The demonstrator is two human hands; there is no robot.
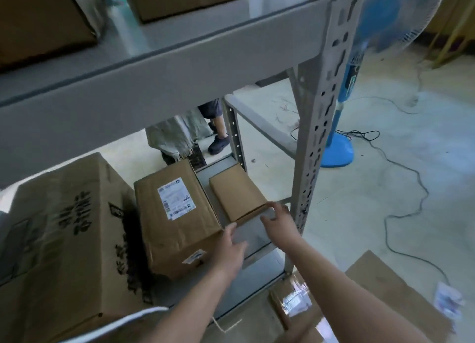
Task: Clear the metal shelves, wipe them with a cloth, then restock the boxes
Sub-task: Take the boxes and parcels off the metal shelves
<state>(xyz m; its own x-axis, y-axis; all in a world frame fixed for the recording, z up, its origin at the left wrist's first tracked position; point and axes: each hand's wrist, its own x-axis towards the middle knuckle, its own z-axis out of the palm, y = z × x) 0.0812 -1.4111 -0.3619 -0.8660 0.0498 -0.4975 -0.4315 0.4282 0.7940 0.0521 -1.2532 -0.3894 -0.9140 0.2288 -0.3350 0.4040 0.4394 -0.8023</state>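
Left hand (232, 250) grips the near-left edge of the flat grey box (253, 230), and right hand (279, 219) curls over its far-right corner. The box sits on the lower shelf (257, 268), touching a small brown box (237, 191), just beside the labelled carton (174, 214).

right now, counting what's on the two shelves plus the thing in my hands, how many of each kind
cardboard boxes: 5
grey flat package: 1
total: 6
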